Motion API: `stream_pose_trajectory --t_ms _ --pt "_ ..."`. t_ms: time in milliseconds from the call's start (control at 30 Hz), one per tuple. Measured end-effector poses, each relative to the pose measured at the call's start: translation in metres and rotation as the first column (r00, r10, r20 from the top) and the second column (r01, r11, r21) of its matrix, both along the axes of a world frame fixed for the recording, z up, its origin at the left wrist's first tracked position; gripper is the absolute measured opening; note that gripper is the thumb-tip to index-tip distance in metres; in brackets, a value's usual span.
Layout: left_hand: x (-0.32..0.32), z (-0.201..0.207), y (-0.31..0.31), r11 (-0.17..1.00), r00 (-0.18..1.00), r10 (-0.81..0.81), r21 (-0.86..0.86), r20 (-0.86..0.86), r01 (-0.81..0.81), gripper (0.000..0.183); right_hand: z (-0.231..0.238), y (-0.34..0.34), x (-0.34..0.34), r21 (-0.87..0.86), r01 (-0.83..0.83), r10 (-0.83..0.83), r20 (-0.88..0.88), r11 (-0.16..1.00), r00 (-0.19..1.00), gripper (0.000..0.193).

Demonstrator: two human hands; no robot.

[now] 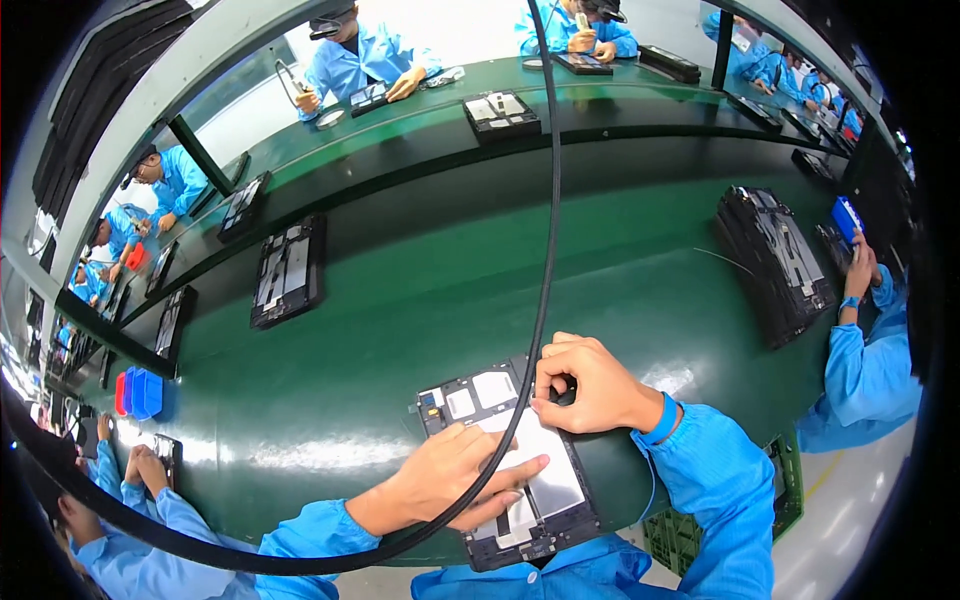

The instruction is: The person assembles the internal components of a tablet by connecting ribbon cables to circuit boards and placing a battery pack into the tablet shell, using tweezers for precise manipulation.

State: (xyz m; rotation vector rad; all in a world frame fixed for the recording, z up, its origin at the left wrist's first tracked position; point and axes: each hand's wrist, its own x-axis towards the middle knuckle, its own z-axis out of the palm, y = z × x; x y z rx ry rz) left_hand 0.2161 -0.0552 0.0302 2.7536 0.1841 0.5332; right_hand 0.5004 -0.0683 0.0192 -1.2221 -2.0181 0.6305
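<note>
An opened tablet [556, 482] lies in front of me at the table's near edge, its black frame, silvery battery area and white pads showing. My left hand [445, 475] rests across its left side, fingers stretched out over the silvery surface. At the tablet's upper right edge is my right hand [592, 388], thumb and forefinger pinched together. Whatever sits between those fingertips is too small or hidden to name. A blue band [661, 418] circles my right wrist, with a thin cord hanging from it.
A dark cable [553, 200] crosses the view before the green table [400, 340]. Opened tablets stand stacked at right [775, 265] and left [288, 270]. Blue bins [147, 394] stand far left. A green crate [672, 540] sits below right. Co-workers in blue work on both sides and opposite.
</note>
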Motion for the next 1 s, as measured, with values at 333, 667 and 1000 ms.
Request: stream_pose_trajectory --t_ms 333,667,1000 --pt "0.026 0.000 -0.026 0.957 0.962 0.271 0.114 -0.037 -0.266 0.056 -0.005 0.001 0.002 -0.125 -0.008 -0.006 -0.116 0.992 0.993 0.017" --pt "0.031 -0.011 -0.016 0.970 0.972 0.231 -0.075 -0.037 -0.233 0.059 -0.005 0.003 0.009 -0.169 -0.003 -0.023 -0.154 0.986 0.988 0.021" --pt "0.036 -0.010 -0.014 0.970 0.971 0.238 -0.039 -0.030 -0.239 0.058 -0.010 0.005 0.012 -0.237 0.005 -0.035 -0.122 0.972 0.992 0.023"
